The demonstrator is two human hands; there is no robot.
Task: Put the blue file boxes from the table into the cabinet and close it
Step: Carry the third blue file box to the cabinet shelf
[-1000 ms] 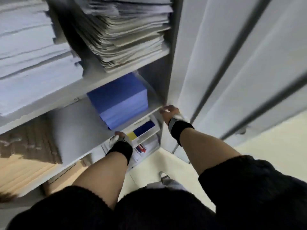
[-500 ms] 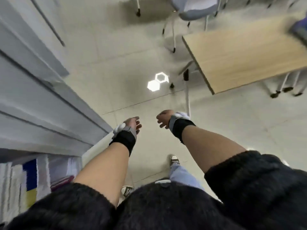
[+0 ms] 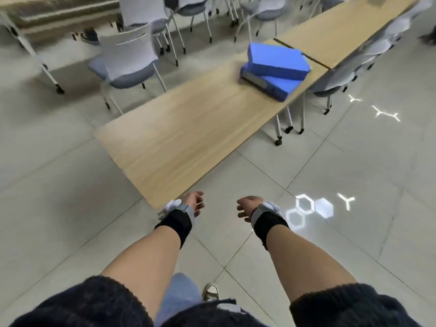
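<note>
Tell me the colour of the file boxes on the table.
Blue file boxes, clearest in the head view.

matt wood-grain table (image 3: 188, 138), glossy tiled floor (image 3: 354, 185)

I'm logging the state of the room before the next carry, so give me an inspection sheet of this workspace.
Surface: long wooden table, mostly bare.
Job's things: two blue file boxes stacked askew at the table's far end; cabinet out of view.
Clutter: nothing seen near the boxes.
Hands: left hand and right hand empty, loosely open, held over the floor short of the table.
Cables: nothing seen.
Surroundings: grey chairs beyond the table, tiled floor with ceiling-light reflections.
</note>
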